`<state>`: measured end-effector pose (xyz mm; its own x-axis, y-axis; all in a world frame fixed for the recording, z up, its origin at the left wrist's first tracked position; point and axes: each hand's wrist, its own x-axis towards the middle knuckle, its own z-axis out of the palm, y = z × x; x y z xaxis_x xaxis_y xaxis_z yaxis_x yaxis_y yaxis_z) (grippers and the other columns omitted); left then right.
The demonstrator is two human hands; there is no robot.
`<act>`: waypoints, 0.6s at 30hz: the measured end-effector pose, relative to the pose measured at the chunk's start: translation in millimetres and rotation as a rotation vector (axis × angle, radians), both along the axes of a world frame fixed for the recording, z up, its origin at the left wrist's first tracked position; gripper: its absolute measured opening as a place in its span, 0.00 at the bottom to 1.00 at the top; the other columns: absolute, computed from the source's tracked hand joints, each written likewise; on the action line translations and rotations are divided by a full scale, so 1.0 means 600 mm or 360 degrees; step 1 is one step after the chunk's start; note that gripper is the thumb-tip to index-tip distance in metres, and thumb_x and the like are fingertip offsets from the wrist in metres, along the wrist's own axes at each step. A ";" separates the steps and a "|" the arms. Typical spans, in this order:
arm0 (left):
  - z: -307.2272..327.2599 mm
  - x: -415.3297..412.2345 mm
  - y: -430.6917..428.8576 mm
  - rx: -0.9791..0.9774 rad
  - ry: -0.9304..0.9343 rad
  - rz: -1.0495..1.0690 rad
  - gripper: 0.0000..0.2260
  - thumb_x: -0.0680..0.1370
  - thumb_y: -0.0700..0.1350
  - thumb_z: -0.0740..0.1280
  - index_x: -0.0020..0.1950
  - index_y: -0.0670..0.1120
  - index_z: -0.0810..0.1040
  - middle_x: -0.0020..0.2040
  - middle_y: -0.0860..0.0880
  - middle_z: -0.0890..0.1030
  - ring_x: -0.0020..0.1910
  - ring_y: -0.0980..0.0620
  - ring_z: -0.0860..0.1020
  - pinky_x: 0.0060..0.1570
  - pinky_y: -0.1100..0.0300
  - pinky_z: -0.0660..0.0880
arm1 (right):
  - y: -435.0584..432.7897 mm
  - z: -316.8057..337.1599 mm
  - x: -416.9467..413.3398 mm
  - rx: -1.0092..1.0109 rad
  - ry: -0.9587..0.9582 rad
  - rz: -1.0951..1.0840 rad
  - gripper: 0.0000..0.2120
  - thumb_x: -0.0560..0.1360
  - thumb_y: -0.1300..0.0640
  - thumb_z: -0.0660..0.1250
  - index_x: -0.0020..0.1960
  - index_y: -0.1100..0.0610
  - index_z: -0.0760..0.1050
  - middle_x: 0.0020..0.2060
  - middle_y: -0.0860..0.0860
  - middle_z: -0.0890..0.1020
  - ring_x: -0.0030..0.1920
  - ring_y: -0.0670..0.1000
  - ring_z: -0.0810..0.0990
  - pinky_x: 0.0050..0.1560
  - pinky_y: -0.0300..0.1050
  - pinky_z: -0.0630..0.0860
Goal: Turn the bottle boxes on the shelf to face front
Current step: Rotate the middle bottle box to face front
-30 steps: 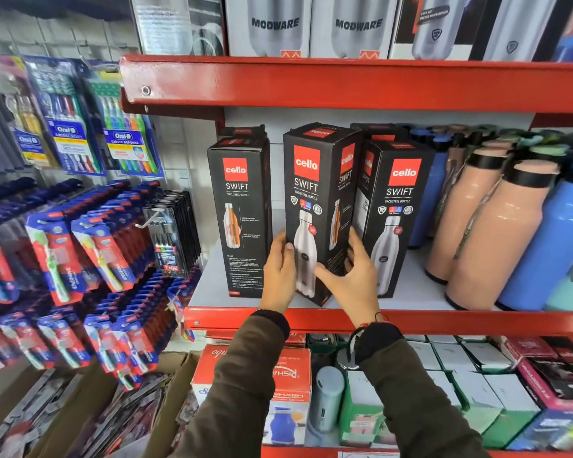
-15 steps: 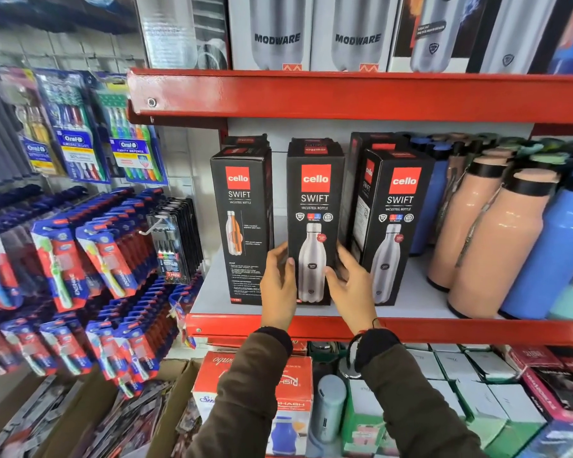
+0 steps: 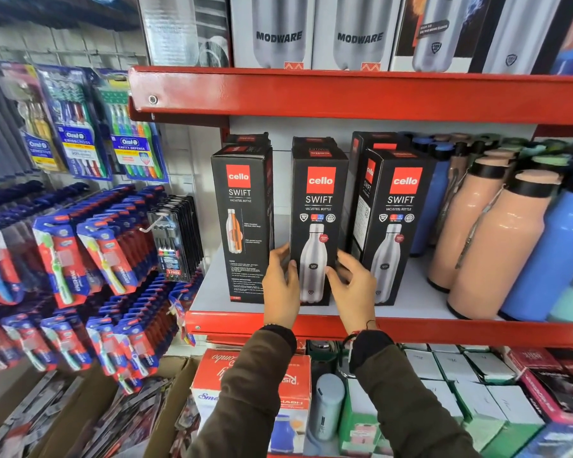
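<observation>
While the middle bottle box (image 3: 318, 226) stands upright on the red shelf (image 3: 278, 322) with its printed front facing out, both hands sit at its lower half. The left hand (image 3: 280, 289) lies along its left edge, fingers loosely spread; the right hand (image 3: 354, 287) is at its right edge, fingers curled but slack — whether either actually grips cannot be told. Just left of the left fingers stands another box (image 3: 242, 226), turned slightly; beyond the right fingers a third box (image 3: 397, 226), then peach bottles (image 3: 490, 246).
</observation>
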<state>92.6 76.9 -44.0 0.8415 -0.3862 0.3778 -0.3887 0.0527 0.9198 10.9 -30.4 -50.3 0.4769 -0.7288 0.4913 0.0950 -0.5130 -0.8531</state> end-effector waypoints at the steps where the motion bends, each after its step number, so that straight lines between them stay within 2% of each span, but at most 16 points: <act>1: 0.001 -0.001 0.002 0.0011 -0.0008 0.0004 0.15 0.84 0.39 0.60 0.71 0.46 0.71 0.63 0.57 0.76 0.59 0.70 0.76 0.55 0.85 0.67 | 0.002 0.000 -0.002 0.0008 -0.0012 -0.0021 0.20 0.76 0.65 0.71 0.67 0.57 0.77 0.53 0.39 0.79 0.49 0.24 0.77 0.50 0.21 0.72; 2: 0.001 -0.002 0.005 0.0017 -0.0019 0.0010 0.15 0.84 0.39 0.61 0.71 0.46 0.71 0.63 0.56 0.77 0.62 0.64 0.75 0.56 0.84 0.67 | 0.004 0.000 -0.004 0.0009 -0.0028 -0.0045 0.19 0.75 0.65 0.72 0.65 0.56 0.78 0.53 0.41 0.80 0.50 0.27 0.78 0.49 0.23 0.74; 4: 0.001 -0.006 0.011 0.0008 -0.0051 0.0041 0.15 0.84 0.39 0.61 0.70 0.46 0.73 0.64 0.54 0.79 0.63 0.60 0.76 0.60 0.80 0.70 | 0.007 0.001 -0.008 -0.0003 -0.0080 -0.0093 0.15 0.74 0.64 0.73 0.60 0.54 0.79 0.51 0.46 0.82 0.48 0.37 0.82 0.46 0.28 0.78; 6: 0.001 -0.012 0.018 -0.0020 -0.0084 0.0107 0.13 0.84 0.40 0.62 0.68 0.46 0.75 0.63 0.53 0.81 0.61 0.58 0.78 0.65 0.66 0.75 | 0.012 0.002 -0.010 -0.0036 -0.0141 -0.0157 0.12 0.74 0.65 0.73 0.54 0.54 0.79 0.47 0.51 0.82 0.44 0.44 0.82 0.42 0.35 0.80; 8: 0.002 -0.017 0.025 -0.0062 -0.0153 0.0179 0.12 0.84 0.41 0.61 0.66 0.46 0.76 0.61 0.52 0.81 0.61 0.54 0.79 0.65 0.52 0.77 | 0.021 0.005 -0.010 -0.0108 -0.0191 -0.0214 0.10 0.73 0.65 0.74 0.50 0.54 0.78 0.44 0.53 0.81 0.39 0.45 0.79 0.38 0.34 0.77; 9: 0.003 -0.018 0.029 -0.0094 -0.0201 0.0202 0.11 0.84 0.41 0.61 0.66 0.46 0.77 0.60 0.52 0.81 0.60 0.53 0.79 0.63 0.49 0.78 | 0.027 0.008 -0.009 -0.0140 -0.0217 -0.0226 0.10 0.73 0.64 0.74 0.50 0.53 0.78 0.43 0.53 0.80 0.38 0.45 0.78 0.37 0.33 0.76; 13: 0.018 -0.009 0.050 -0.0252 -0.0460 0.0256 0.12 0.84 0.40 0.61 0.66 0.46 0.76 0.60 0.50 0.78 0.60 0.51 0.77 0.62 0.48 0.76 | 0.060 0.026 0.005 -0.0192 -0.0277 -0.0129 0.10 0.74 0.61 0.73 0.52 0.50 0.78 0.43 0.49 0.81 0.41 0.46 0.80 0.40 0.34 0.76; 16: 0.025 0.012 0.069 -0.0277 -0.0559 0.0399 0.14 0.83 0.39 0.61 0.68 0.47 0.75 0.64 0.50 0.75 0.66 0.49 0.74 0.69 0.47 0.71 | 0.089 0.037 0.025 -0.0219 -0.0254 0.0080 0.13 0.76 0.61 0.71 0.60 0.53 0.79 0.51 0.49 0.84 0.49 0.45 0.83 0.48 0.34 0.78; 18: 0.027 0.029 0.083 -0.0252 -0.0531 0.0484 0.17 0.84 0.40 0.61 0.72 0.49 0.72 0.70 0.50 0.72 0.73 0.50 0.69 0.76 0.55 0.63 | 0.109 0.042 0.040 -0.0148 -0.0188 0.0268 0.16 0.79 0.62 0.68 0.66 0.56 0.77 0.59 0.51 0.83 0.57 0.44 0.82 0.56 0.32 0.77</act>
<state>109.7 126.8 -27.8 0.7300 -0.0572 0.6810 -0.6812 0.0201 0.7319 34.6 34.9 -25.0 0.5231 -0.5927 0.6124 0.2822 -0.5575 -0.7807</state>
